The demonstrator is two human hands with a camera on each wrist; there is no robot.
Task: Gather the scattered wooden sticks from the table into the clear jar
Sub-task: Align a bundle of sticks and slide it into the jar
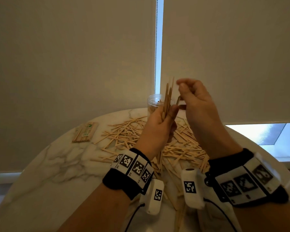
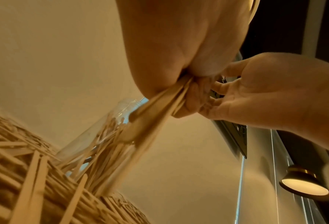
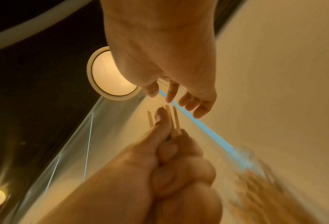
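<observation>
A wrapped packet of sticks (image 1: pixel 85 132) lies at the left of the marble bench (image 1: pixel 40 164), loose wooden sticks (image 1: pixel 124 133) litter its middle, the left hand (image 1: pixel 159 124) clamps its grip around an upright bundle (image 1: pixel 168 96) before the clear jar (image 1: pixel 153 104), and the right hand (image 1: pixel 196 104), fingers loosely curled, hovers just beside.

Pale tan wooden sticks (image 1: pixel 182 148) on a white worktop (image 1: pixel 49 164) veined grey-brown; clear jar (image 1: pixel 153 102); black-and-white checkered wristbands (image 1: pixel 132 164).
</observation>
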